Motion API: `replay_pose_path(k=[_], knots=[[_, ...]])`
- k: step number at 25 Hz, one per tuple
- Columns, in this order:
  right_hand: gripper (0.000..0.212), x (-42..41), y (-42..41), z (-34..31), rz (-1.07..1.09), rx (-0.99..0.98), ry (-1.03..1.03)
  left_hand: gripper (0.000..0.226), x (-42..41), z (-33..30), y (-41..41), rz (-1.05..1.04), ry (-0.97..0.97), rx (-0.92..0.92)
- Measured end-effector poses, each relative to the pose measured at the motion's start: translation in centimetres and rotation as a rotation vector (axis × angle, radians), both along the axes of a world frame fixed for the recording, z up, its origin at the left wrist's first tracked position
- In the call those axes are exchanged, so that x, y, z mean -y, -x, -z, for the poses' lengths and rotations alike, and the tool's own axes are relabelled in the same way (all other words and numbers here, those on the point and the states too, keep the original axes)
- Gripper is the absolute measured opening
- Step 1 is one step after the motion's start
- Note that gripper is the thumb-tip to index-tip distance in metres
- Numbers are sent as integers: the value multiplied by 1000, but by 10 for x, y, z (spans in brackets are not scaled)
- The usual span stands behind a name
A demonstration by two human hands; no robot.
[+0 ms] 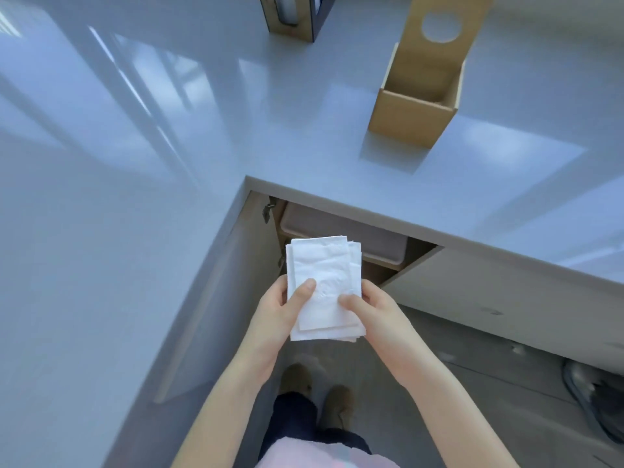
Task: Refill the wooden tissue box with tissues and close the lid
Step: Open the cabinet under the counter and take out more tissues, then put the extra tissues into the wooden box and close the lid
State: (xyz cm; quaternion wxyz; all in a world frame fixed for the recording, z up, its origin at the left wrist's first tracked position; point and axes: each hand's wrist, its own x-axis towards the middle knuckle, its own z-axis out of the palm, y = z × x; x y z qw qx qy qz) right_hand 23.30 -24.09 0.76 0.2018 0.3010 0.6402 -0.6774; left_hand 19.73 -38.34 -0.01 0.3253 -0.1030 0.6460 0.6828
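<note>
A stack of white folded tissues is held below the counter edge, in front of an open cupboard. My left hand grips its left side with the thumb on top. My right hand grips its right side, thumb also on top. The wooden tissue box stands on the grey counter at the upper right, apart from my hands. Its lid, with a round hole, is swung up and open, and the inside of the box looks empty.
The glossy grey L-shaped counter wraps round left and back. A second wooden holder stands at the top edge. Under the counter an open cupboard holds a beige bin. My shoes stand on the floor below.
</note>
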Motion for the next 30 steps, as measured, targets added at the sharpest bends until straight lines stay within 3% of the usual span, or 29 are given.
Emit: replay_pose_path(k=[7,12,16,19,24,30], knots=[[20,-2,-6,-56,-20,-133,-73,34,-3,-52,12,12,38,-169],[16,-16,-2,-73,-54,-182,-100,50,-5,-68,35,56,4,-192],[33,-39,10,-78,95,-238,-132,33,-21,-76,56,173,35,-214],[25,-69,29,-79,219,-268,-109,29,-42,-81,77,279,-1,-193],[22,-130,84,-85,295,-333,-111,53,-100,-92,121,345,-11,-152],[24,-196,135,-80,296,-335,-11,23,-170,-97,170,189,58,-217]])
